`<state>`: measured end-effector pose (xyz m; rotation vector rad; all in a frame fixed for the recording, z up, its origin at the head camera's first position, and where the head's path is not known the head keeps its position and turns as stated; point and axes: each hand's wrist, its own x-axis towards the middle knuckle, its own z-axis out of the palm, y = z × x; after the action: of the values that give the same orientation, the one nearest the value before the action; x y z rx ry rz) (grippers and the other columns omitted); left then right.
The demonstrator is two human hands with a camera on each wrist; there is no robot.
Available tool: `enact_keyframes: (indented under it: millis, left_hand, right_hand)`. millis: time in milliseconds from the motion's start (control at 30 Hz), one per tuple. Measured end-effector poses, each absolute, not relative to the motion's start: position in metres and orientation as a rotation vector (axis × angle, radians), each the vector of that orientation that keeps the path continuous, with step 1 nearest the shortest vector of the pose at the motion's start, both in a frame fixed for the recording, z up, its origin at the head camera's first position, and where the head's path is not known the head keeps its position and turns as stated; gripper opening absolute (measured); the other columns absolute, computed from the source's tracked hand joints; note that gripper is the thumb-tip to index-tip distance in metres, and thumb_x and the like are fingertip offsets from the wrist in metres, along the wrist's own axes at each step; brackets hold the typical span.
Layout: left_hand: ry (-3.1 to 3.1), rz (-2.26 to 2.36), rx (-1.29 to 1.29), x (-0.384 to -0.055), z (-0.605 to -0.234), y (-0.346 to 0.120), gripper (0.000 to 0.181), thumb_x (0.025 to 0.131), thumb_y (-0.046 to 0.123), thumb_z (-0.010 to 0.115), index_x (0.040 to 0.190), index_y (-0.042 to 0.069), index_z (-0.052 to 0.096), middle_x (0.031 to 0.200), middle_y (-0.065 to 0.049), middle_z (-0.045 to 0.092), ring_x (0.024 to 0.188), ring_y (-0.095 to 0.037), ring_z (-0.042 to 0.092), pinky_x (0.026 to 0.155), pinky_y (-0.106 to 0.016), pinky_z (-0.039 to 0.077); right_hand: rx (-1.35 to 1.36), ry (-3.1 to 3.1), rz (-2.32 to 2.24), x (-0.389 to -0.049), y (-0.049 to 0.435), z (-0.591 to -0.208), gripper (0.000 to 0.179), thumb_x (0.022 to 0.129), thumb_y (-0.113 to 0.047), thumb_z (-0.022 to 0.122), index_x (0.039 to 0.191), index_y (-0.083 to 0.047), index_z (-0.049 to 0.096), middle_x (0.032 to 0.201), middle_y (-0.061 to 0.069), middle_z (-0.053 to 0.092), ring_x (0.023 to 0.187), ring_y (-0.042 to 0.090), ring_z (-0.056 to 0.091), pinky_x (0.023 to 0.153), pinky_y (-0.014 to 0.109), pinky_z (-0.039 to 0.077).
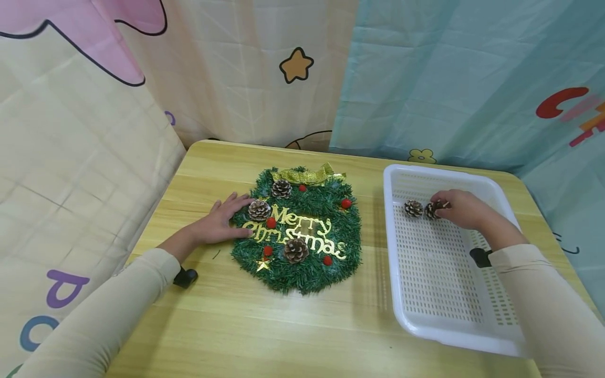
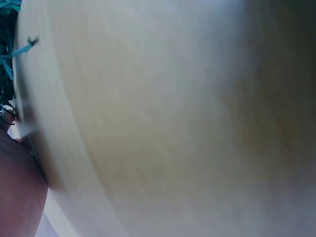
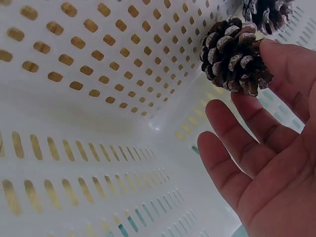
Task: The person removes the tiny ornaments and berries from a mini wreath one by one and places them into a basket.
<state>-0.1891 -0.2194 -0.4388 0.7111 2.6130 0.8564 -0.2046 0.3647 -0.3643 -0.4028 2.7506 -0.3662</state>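
Observation:
A green Christmas wreath [image 1: 312,275] lies on the table, with gold "Merry Christmas" lettering [image 1: 307,223] across its middle. Pine cones [image 1: 295,250], red berries [image 1: 346,203], a gold star [image 1: 262,264] and a gold ribbon [image 1: 307,176] decorate it. My left hand [image 1: 218,224] rests at the wreath's left edge, fingers spread and fingertips on the greenery. Over in the white plastic basket [image 1: 392,252], my right hand [image 1: 459,210] pinches a pine cone [image 3: 234,58] between thumb and fingers. Beside that one is a second loose pine cone [image 1: 413,208] on the basket floor.
The light wooden table [image 1: 293,331] carries both wreath and basket. Printed curtains [image 1: 425,79] hang close behind its far edge and along the left side. The basket has raised, slotted walls around the right hand.

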Motion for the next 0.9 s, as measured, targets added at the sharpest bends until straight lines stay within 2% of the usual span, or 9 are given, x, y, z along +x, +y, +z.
enact_keyframes:
  millis: [633,900]
  left_hand:
    - [2.606,0.847,0.713,-0.189,-0.439,-0.220,0.086,0.091,0.050,0.067,0.159,0.020,0.024,0.165,-0.011,0.011,0.150,-0.036,-0.006,0.113,-0.064,-0.009]
    - [2.605,0.847,0.709,-0.189,-0.437,-0.219,0.086,0.091,0.049,0.067,0.159,0.018,0.024,0.165,-0.013,0.012,0.150,-0.037,-0.006,0.113,-0.065,-0.008]
  right_hand:
    - [-0.401,2.787,-0.328,-0.201,0.365,-0.358,0.038,0.096,-0.004,0.062,0.129,0.012,0.055,0.127,0.035,0.055,0.113,0.051,0.053,0.092,0.064,0.044]
    - [-0.401,2.790,-0.350,-0.197,0.363,-0.351,0.040,0.098,-0.006,0.060,0.133,0.010,0.052,0.133,0.036,0.048,0.114,0.053,0.053,0.090,0.063,0.045]
